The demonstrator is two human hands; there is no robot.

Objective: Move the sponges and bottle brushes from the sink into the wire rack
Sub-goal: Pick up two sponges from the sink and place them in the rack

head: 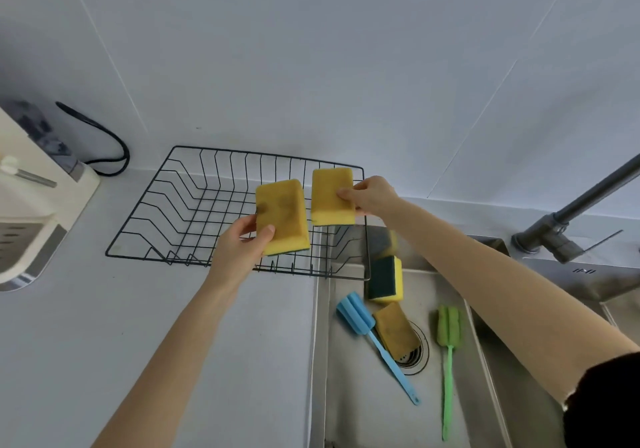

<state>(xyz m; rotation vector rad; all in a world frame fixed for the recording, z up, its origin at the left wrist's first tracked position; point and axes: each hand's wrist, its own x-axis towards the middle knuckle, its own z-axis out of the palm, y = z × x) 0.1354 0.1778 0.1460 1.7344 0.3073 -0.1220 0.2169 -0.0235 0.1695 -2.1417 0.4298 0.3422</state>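
My left hand (239,247) grips a stained yellow sponge (282,214) above the front right part of the black wire rack (166,202). My right hand (372,195) holds a cleaner yellow sponge (330,195) over the rack's right end. In the steel sink (367,413) a yellow sponge with a dark green pad (384,279) leans on the back wall. Another stained sponge (394,330) lies over the drain. A blue bottle brush (374,337) and a green bottle brush (448,347) lie on the sink floor.
The rack stands on a grey counter (121,326) with its right end overhanging the sink. A grey faucet (568,219) rises at the right. A white appliance (31,212) and a black cable (104,143) sit at the left, by the tiled wall.
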